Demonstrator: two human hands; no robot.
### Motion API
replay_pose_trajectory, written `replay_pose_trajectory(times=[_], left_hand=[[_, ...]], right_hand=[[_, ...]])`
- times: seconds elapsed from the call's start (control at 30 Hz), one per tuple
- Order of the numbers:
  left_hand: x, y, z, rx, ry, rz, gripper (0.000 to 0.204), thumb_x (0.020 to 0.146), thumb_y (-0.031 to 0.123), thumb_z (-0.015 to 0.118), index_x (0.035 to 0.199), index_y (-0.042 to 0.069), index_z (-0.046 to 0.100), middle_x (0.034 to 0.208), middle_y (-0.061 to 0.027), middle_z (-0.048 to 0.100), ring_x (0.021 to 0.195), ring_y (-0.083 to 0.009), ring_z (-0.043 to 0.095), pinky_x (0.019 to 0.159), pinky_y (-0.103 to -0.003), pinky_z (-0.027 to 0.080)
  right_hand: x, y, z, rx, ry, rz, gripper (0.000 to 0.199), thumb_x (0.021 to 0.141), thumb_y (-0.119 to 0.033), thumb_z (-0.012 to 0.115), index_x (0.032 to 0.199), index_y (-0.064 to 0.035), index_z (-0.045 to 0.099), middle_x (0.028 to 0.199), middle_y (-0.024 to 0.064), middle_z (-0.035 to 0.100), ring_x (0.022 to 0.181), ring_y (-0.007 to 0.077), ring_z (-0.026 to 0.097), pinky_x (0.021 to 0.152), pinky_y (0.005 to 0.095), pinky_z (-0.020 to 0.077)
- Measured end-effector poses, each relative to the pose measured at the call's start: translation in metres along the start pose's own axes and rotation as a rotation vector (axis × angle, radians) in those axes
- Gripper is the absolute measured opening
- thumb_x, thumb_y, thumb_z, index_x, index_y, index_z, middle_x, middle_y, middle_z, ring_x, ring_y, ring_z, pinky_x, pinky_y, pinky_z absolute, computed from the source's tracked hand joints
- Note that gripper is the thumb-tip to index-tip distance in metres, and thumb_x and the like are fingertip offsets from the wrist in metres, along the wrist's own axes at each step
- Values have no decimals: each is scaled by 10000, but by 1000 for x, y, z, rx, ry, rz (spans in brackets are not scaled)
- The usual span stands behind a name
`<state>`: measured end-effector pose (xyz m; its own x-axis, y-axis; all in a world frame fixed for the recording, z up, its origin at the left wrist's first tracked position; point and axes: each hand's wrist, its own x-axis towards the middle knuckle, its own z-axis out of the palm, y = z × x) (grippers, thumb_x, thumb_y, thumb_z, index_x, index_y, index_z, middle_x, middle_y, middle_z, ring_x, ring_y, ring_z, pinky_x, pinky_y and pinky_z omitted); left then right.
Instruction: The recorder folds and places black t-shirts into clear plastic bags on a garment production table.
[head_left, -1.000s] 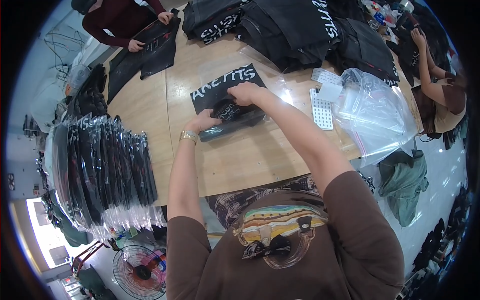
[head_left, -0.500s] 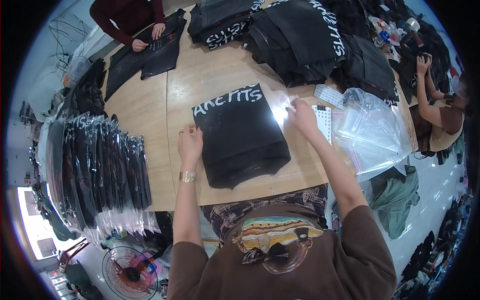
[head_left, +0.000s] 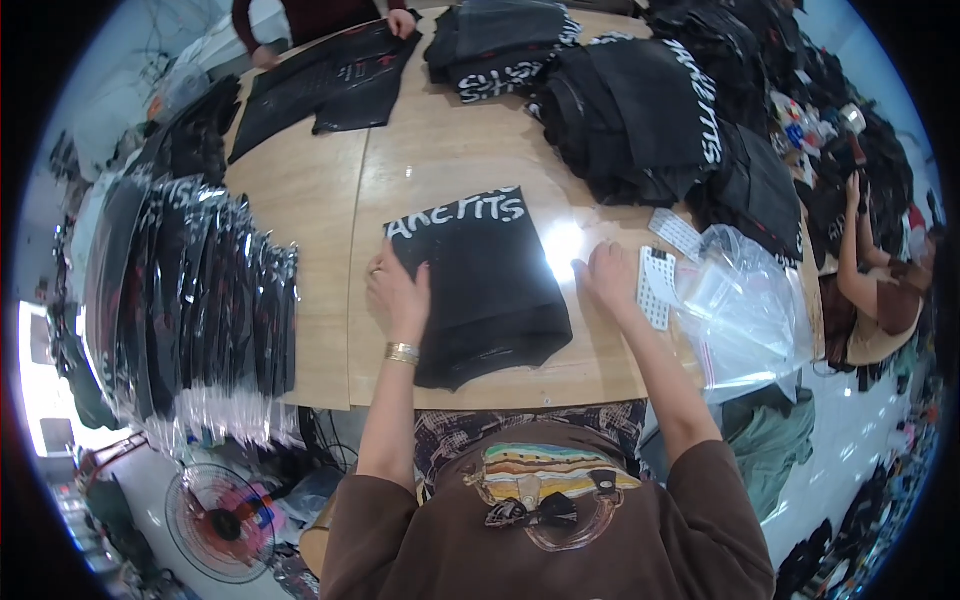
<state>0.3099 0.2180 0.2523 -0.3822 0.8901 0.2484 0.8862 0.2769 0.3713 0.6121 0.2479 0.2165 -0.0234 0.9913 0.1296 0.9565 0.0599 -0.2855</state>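
A folded black garment (head_left: 490, 290) with white lettering along its far edge lies in front of me on the wooden table. My left hand (head_left: 400, 295) rests at its left edge, fingers apart, the thumb lying over the cloth. To the right of the garment, my right hand (head_left: 608, 282) is low over the tabletop, its fingers loosely bent and apart, with no object visible in them. Bright glare beside that hand hides whether clear film lies there. Close to the right hand are a white card with dark dots (head_left: 656, 288) and a pile of clear plastic bags (head_left: 745, 320).
Bagged black garments (head_left: 200, 300) stand in a row at the left. Stacks of black garments (head_left: 630, 120) fill the far right. Across the table (head_left: 470, 140), another person's hand (head_left: 402, 23) touches black trousers (head_left: 350, 85). A second person works at right; a fan (head_left: 225, 525) stands lower left.
My left hand has moved right, onto the garment's edge. My right hand has come down nearer the table; the clear film seen by it earlier no longer shows plainly. The view has shifted.
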Motion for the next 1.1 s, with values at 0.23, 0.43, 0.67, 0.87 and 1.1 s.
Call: replay_pose_trajectory(times=[0.23, 0.43, 0.67, 0.87, 1.1], left_hand=[[-39, 31, 27, 33, -214, 375, 751, 771, 523, 554, 1381, 161, 308, 1433, -210, 208, 1315, -435, 148, 1014, -614, 148], [-50, 24, 24, 30, -240, 343, 743, 785, 571, 493, 1387, 179, 305, 1437, -187, 227, 1319, -420, 157, 1012, -629, 121], [-69, 11, 10, 0, -300, 328, 746, 772, 561, 500, 1385, 187, 301, 1446, -172, 215, 1326, -398, 162, 993, -649, 120], [-75, 20, 8, -63, -371, 241, 763, 780, 551, 500, 1384, 128, 299, 1445, -222, 181, 1335, -433, 92, 1020, -632, 53], [-50, 94, 16, -1096, -1071, -2, 653, 870, 538, 415, 1373, 140, 291, 1419, -182, 249, 1314, -397, 160, 1028, -591, 141]], right_hand=[[3, -15, 11, -41, 36, -75, 226, 782, -244, 593, 798, -24, 541, 855, 171, 539, 841, 341, 527, 722, 439, 432], [-6, -18, 31, 102, 172, -190, 119, 818, -160, 537, 813, -44, 511, 800, 156, 527, 776, 343, 517, 665, 446, 399], [70, 46, -10, 797, 205, 83, 233, 896, -242, 450, 1073, -91, 447, 924, 54, 580, 657, 142, 571, 428, 232, 440], [160, 21, -173, 741, 204, -150, 304, 947, -186, 413, 1244, -122, 399, 807, 63, 579, 380, 69, 409, 302, 194, 282], [135, -154, -180, 923, -168, -209, 390, 896, -119, 425, 1285, -142, 411, 762, 69, 605, 330, 76, 386, 310, 201, 319]])
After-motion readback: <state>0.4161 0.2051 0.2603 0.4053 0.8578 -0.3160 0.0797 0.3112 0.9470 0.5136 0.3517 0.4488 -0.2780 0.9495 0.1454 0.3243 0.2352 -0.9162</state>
